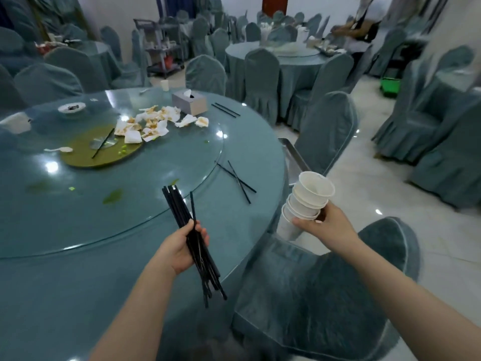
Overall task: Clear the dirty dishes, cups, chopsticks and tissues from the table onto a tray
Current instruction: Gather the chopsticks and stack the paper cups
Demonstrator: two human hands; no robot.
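Gathering is well under way but far from finished, judging by what is lying about. The left hand [182,246] is gripping a thick bundle of black chopsticks [194,238] over the near edge of the table [65,295], fingers curled round them, while the right hand [324,225] is holding a stack of white paper cups [305,201] just off the table's right edge, above a covered chair [312,295]. Still waiting on the table are a crossed pair of chopsticks [236,179] on the right, another pair [225,110] at the far side near the tissue box [189,101], and a single chopstick [102,143] lying across the soiled yellowish disc [83,158] at the centre. A heap of crumpled, stained tissues [148,123] is sitting beyond that disc, a white spoon [58,149] is lying to its left, and a small dirty dish [71,108] is resting at the far left. A metal edge that may be the tray [294,155] is showing to the right of the table, but its contents cannot be told. Both hands being full, unloading seems the likely need before more collecting.
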